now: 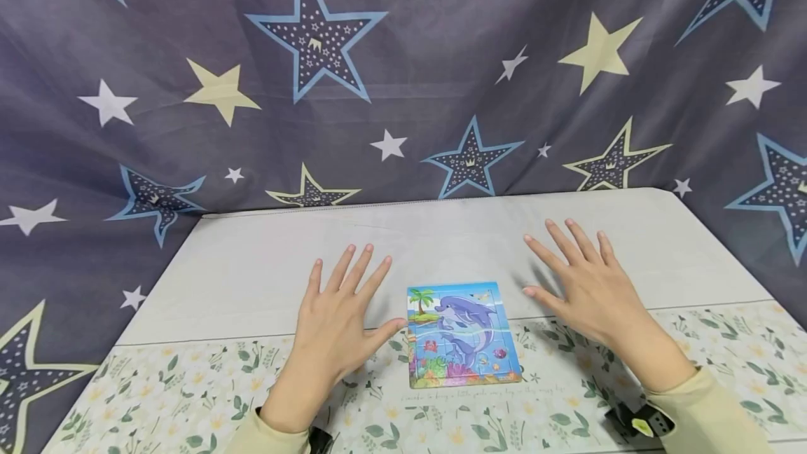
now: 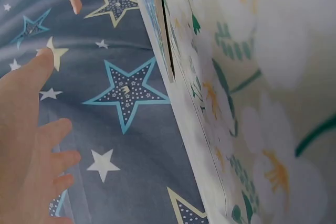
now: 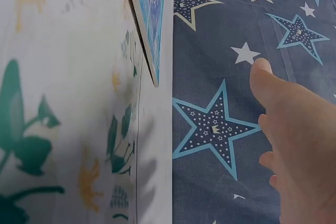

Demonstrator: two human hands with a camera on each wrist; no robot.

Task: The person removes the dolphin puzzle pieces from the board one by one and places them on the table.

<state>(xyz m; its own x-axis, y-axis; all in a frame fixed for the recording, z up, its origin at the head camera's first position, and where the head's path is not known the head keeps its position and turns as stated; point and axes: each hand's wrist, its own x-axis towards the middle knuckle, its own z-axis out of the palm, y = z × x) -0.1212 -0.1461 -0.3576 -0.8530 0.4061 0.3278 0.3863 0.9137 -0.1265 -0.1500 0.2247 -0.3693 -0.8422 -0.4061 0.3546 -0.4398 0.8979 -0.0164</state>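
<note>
Clock set on the puzzle, twelve straight away from me.

1. Sleeves, two, pale: left sleeve (image 1: 277,436) at seven o'clock, right sleeve (image 1: 712,415) at four. A dark strap shows at each cuff: left strap (image 1: 320,440), right strap (image 1: 639,422).

2. Cloth (image 1: 157,398), flowered: the near part of the tabletop, with a line of small script just below the puzzle at six.

3. Left hand (image 1: 337,328), mine: at nine o'clock, palm down, fingers straight and spread, gripping nothing. In the head view its thumb tip lies just beside the puzzle's edge; the left wrist view shows it apart.

4. Puzzle (image 1: 466,335), one, square, flat, picture up, lying between my hands across the seam of flowered and white. Contents: palm (image 1: 421,300) at ten, dolphins (image 1: 463,308) at centre and toward twelve, crab (image 1: 431,347) at eight. Condition: picture reads whole; I make out no gap and no piece out of line. My judgement: every piece is seated and the assembly done. Remaining: nothing that I can find, though the fine cuts are too faint to check one by one.

5. Right hand (image 1: 589,296), mine: between two and three o'clock, well apart from the puzzle, fingers spread, holding nothing; its shadow falls on the table. With both hands off the puzzle, I judge the work finished.

6. White strip (image 1: 441,244), toward twelve: far part of the tabletop.

7. Curtain (image 1: 429,76), dark, starred: beyond, from ten round to two.
</note>
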